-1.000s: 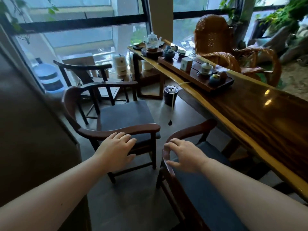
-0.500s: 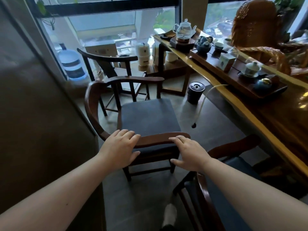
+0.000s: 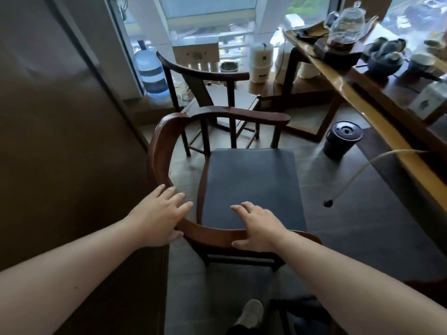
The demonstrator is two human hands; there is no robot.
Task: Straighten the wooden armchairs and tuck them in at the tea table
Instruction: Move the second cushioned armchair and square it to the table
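A wooden armchair [image 3: 159, 146] with a curved rail and a dark blue seat cushion stands in the middle, apart from the tea table [image 3: 362, 102] on the right and turned at an angle to it. My left hand [image 3: 162, 216] lies over the near bend of its rail, thumb underneath. My right hand [image 3: 258, 226] grips the same rail further right, fingers over the top. A second, darker armchair [image 3: 203, 73] stands behind it by the window. Part of a third chair [image 3: 302, 308] shows at the bottom right.
A dark wall panel [image 3: 60, 141] runs close along the left. A black lidded canister [image 3: 342, 139] and a dangling hose [image 3: 350, 180] are on the floor side of the table. A glass teapot [image 3: 348, 22] and cups stand on the table. A water bottle [image 3: 151, 71] sits at the window.
My right hand left the nearest chair and came onto the middle armchair's rail beside my left hand. The view moved forward over that chair.
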